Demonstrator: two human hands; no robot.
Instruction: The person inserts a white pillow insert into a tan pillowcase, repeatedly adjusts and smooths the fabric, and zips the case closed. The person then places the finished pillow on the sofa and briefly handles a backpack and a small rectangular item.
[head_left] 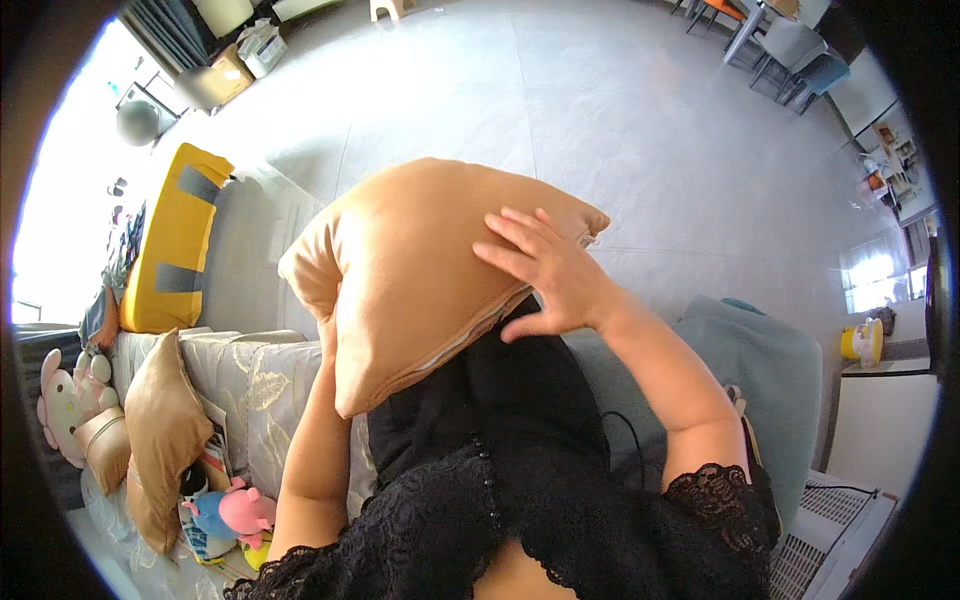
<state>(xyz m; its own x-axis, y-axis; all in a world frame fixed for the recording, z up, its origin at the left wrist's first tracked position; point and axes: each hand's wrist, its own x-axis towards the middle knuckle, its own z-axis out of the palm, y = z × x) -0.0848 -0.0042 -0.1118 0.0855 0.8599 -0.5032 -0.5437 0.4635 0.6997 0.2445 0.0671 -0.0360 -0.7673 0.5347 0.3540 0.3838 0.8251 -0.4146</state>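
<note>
One plump, smooth tan cushion (pixel 420 255) shows a zip (pixel 450 352); one more cushion (pixel 165 430) sits left. Right grip (pixel 543 270): released, fingers spread. Left grip (pixel 330 328): mostly hidden, hold indeterminable.

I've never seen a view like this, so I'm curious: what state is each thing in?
Held tan cushion, plump and tilted
Its zipper, open or closed unclear
Right hand, fingers spread against the cushion
Left hand, mostly hidden behind the cushion, grip unclear
Second tan cushion, not held, on the sofa
Pink-and-blue plush toy, not held
Yellow bucket, lid state unclear
</note>
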